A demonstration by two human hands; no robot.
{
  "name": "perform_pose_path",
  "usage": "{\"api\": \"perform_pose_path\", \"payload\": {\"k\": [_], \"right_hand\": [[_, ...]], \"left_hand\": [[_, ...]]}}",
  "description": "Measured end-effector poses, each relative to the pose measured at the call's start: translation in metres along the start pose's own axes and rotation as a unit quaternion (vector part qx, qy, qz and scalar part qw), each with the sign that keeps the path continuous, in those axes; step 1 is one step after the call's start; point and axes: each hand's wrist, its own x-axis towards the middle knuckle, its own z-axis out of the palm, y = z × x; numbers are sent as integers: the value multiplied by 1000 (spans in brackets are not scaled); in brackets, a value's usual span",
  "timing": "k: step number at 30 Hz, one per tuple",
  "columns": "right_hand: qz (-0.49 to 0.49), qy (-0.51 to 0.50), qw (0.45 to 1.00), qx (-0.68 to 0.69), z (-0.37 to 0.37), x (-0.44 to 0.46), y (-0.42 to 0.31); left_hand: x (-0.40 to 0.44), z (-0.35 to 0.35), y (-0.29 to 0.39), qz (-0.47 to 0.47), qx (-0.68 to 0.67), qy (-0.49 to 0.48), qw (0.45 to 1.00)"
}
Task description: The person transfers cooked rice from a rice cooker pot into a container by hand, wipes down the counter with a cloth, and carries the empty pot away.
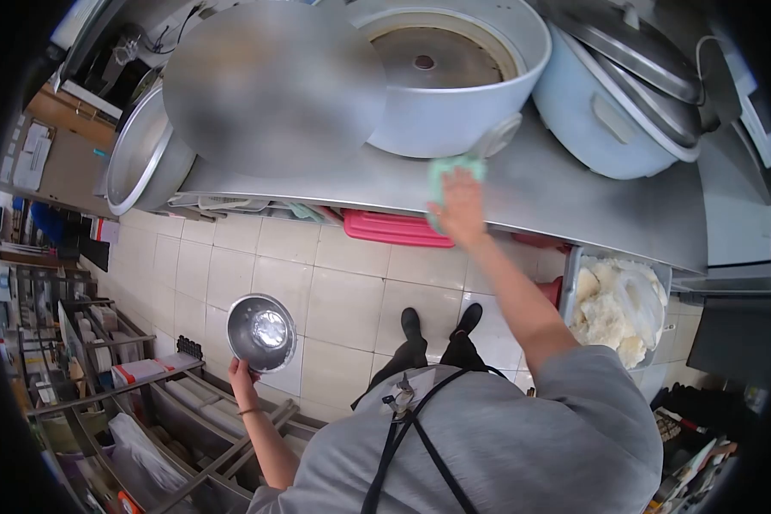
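Observation:
My left hand [242, 373] grips the rim of a shiny metal bowl [247, 337], held out over the tiled floor with its inside facing up. Stretched forward, my right hand [461, 204] presses a light green cloth [445, 171] against the front of the steel counter [540, 201]. Just beyond the cloth stands a large round white pot [437, 116] with a brown-stained inner base. I cannot make out any food or liquid in the bowl.
On the counter's right is a white cooker [608, 128] topped with metal lids [634, 51]. A metal basin [150, 154] leans at the left end. Below the counter are a pink lid [394, 230] and a tub of pale dough-like lumps [617, 300]. Racks [206, 445] stand at lower left. One counter area is blurred.

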Motion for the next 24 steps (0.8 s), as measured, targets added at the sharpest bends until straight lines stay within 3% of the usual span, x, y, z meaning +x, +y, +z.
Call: {"api": "perform_pose_path", "payload": {"k": [2, 6, 8, 11, 16, 21, 24], "right_hand": [[-73, -86, 993, 38, -7, 31, -71], [-214, -100, 970, 61, 20, 81, -165], [-328, -126, 935, 41, 25, 99, -196], [-366, -88, 919, 113, 49, 102, -208], [-244, -99, 961, 88, 36, 56, -135], [-95, -124, 979, 133, -16, -7, -5], [12, -75, 991, 106, -38, -44, 89]], "left_hand": [[1, -14, -12, -11, -5, 5, 1000], [10, -23, -23, -14, 14, 0, 1000], [13, -11, -15, -16, 11, -8, 1000], [15, 15, 6, -8, 18, -33, 999], [36, 61, 13, 16, 42, -114, 992], [24, 149, 38, 42, 46, -198, 978], [-3, 200, 47, 59, 66, -227, 970]]}}
